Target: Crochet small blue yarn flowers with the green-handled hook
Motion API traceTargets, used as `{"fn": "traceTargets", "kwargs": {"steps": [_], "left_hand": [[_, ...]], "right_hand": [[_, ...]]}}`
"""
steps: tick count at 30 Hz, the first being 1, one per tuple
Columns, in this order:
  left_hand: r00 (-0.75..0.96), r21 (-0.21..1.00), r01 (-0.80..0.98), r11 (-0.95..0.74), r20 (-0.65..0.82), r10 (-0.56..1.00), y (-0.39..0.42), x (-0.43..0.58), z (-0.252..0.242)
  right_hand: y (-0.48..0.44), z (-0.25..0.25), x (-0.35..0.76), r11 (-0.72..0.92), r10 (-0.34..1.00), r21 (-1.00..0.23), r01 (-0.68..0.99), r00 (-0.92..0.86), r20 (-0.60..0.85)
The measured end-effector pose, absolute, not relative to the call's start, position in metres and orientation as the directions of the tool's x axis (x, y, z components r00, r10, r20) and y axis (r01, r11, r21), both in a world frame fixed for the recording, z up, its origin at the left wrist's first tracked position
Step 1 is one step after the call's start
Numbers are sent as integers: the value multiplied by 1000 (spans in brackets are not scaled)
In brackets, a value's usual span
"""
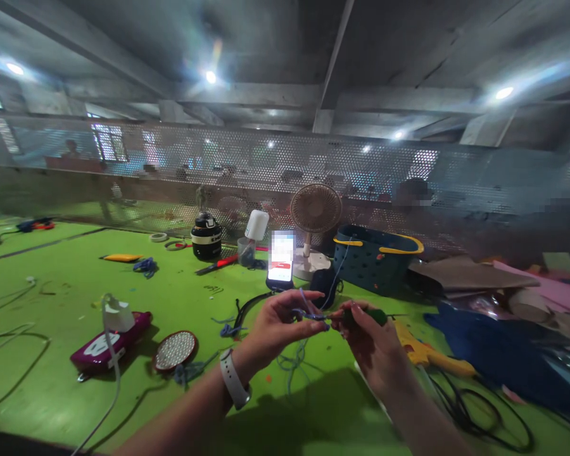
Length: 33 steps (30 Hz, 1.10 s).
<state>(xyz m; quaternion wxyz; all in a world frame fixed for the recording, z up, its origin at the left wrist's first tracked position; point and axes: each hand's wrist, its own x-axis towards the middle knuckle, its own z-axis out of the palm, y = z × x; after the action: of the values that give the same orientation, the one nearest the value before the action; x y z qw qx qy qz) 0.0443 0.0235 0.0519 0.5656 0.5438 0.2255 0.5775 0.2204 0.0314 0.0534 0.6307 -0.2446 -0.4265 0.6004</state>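
Observation:
My left hand (282, 320), with a white watch band on its wrist, pinches a small piece of bluish-lilac yarn work (308, 315) between thumb and fingers. A strand of pale yarn (335, 282) runs from the basket down to that hand. Loose loops of yarn (294, 362) lie under it on the table. My right hand (368, 332) is closed around a crochet hook with a green handle (378, 316). Its thin shaft points left and meets the yarn work, though the tip is too small to make out.
Behind my hands stand a lit phone (280, 263), a fan (316, 212) and a dark basket (368, 263) with yellow handles. A power bank (109, 345), a round studded disc (175, 351) and cables lie left. At right are a yellow glue gun (430, 358) and dark blue cloth (494, 354).

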Motion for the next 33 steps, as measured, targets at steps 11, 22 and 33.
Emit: {"fn": "traceTargets", "kwargs": {"steps": [11,22,33], "left_hand": [[165,794,-600,-92,236,958,20,65,41],[139,836,-524,-160,270,953,26,57,42],[201,856,-498,-139,270,942,20,57,45]], "right_hand": [[31,42,216,739,667,-666,-101,-33,744],[37,35,221,598,796,-789,-141,-9,605],[33,40,221,685,720,-727,-45,-106,686]]}}
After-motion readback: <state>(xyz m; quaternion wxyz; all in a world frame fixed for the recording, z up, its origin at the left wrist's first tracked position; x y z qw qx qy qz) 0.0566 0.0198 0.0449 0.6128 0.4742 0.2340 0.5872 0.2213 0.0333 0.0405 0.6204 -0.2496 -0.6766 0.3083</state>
